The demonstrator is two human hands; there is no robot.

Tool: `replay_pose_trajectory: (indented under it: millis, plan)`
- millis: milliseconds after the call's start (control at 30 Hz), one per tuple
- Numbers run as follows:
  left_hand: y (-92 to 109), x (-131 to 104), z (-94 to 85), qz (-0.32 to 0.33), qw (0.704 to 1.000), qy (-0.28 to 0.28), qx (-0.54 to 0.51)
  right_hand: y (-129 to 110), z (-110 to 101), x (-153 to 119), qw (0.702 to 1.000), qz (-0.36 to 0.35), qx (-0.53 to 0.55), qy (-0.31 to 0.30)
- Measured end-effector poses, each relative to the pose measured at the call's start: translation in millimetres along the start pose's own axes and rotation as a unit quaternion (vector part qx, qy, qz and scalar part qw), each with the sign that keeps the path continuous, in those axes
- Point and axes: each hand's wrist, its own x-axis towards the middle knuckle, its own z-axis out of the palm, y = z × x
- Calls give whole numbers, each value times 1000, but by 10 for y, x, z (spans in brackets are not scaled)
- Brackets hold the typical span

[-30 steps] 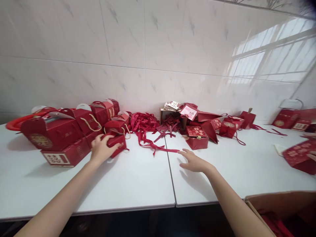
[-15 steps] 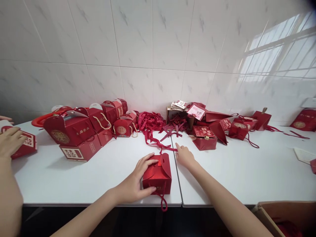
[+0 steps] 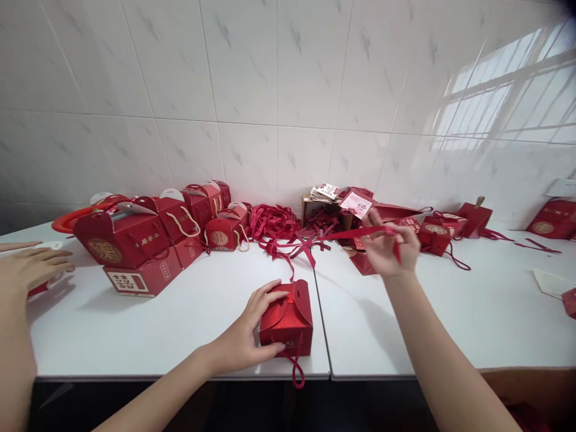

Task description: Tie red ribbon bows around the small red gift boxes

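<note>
A small red gift box (image 3: pixel 288 327) with a rounded, holed top flap and a red cord handle stands at the table's front edge. My left hand (image 3: pixel 256 327) grips its left side, fingers on top and thumb along the front. Raised above the table to the right, my right hand (image 3: pixel 393 246) pinches the end of a red ribbon (image 3: pixel 342 233). That ribbon stretches left toward a tangled heap of red ribbons (image 3: pixel 274 222) by the wall.
Several red gift boxes (image 3: pixel 130 237) are stacked at the left, beside a co-worker's hand (image 3: pixel 36 267). More red boxes (image 3: pixel 438 234) and a pile of cards (image 3: pixel 324 192) lie at the back right. A cardboard box (image 3: pixel 531 384) sits below the front edge.
My right hand has taken hold of the ribbon and lifted it up and to the right. My left hand stays on the box. The co-worker's hand has shifted at the left.
</note>
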Motion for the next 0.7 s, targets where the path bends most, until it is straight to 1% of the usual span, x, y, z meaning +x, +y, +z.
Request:
replay_pose_trajectory:
  millis: [33, 67, 100, 133, 167, 200, 267, 333, 367, 433, 500, 567, 633, 700]
  plan:
    - [4, 2, -3, -3, 1000, -3, -2, -147, -32, 41, 992, -21, 115, 40]
    - [9, 3, -10, -8, 1000, -9, -5, -282, -59, 72, 977, -41, 199, 73]
    - [15, 4, -22, -12, 1000, -17, -8, -403, -79, 90, 966, -57, 236, 91]
    - [20, 4, -39, -12, 1000, -26, -14, -505, -92, 95, 962, -71, 243, 100]
    - [26, 5, -60, -9, 999, -34, -23, -585, -98, 88, 966, -81, 227, 98]
    - [33, 7, -86, -2, 999, -39, -35, -642, -96, 70, 973, -87, 196, 88]
    - [56, 22, -143, 9, 997, -34, -62, -680, -67, 2, 990, -79, 105, 54]
    - [95, 56, -192, -1, 997, -13, -77, -630, -4, -106, 999, -44, 4, 23]
    - [121, 79, -209, -13, 997, 0, -77, -581, 39, -174, 999, -18, -49, 12]
    - [182, 137, -220, -36, 997, 25, -59, -461, 134, -332, 988, 34, -153, -11]
    - [244, 201, -202, -42, 998, 48, -28, -340, 223, -496, 971, 72, -222, -44]
    - [299, 261, -165, -30, 997, 65, 6, -236, 287, -636, 961, 102, -243, -83]
    - [343, 310, -124, -12, 996, 78, 30, -151, 323, -728, 954, 137, -240, -116]
    - [371, 345, -92, -2, 995, 88, 43, -85, 340, -772, 950, 163, -231, -134]
